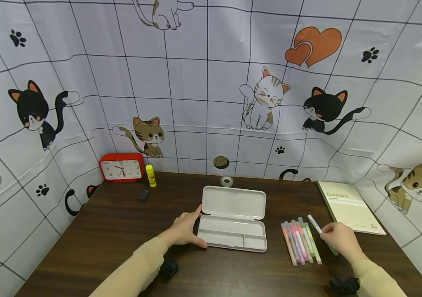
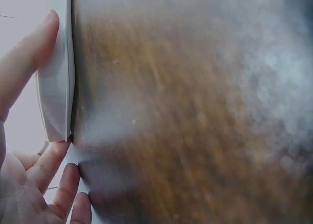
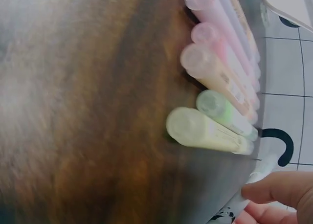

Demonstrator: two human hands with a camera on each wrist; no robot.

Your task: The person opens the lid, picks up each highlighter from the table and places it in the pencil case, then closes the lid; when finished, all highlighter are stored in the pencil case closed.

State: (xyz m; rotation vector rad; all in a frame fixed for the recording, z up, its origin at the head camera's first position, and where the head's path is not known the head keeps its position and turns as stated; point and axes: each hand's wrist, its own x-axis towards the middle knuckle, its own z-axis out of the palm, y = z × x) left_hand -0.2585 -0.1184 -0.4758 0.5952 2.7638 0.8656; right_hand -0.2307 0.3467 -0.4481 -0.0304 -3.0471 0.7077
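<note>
One pale pen (image 1: 315, 224) lies at a slant on the right side of the counter (image 1: 114, 231), pinched between the thumb and fingers of the right hand (image 1: 341, 240). Just to its left rests one row of pastel markers (image 1: 301, 243), about eight in number; they overlap too closely for an exact count. Left of the row, apart from it, sits one white case (image 1: 231, 225), its single lid raised and its tray divided into three compartments, one long at the back and two in front. The left hand (image 1: 183, 231), fingers extended and spread, grasps nothing; its thumb and index finger touch the left end of the case. Behind the lid stands one roll of tape (image 1: 223, 181). Toward the back left are one red clock (image 1: 122, 168), one upright yellow glue stick (image 1: 151, 176) beside it, and one small dark block (image 1: 143, 195) in front. One notebook (image 1: 352, 206) lies at the right. One white backdrop (image 1: 196, 82), printed with cats and grid lines, hangs behind.
</note>
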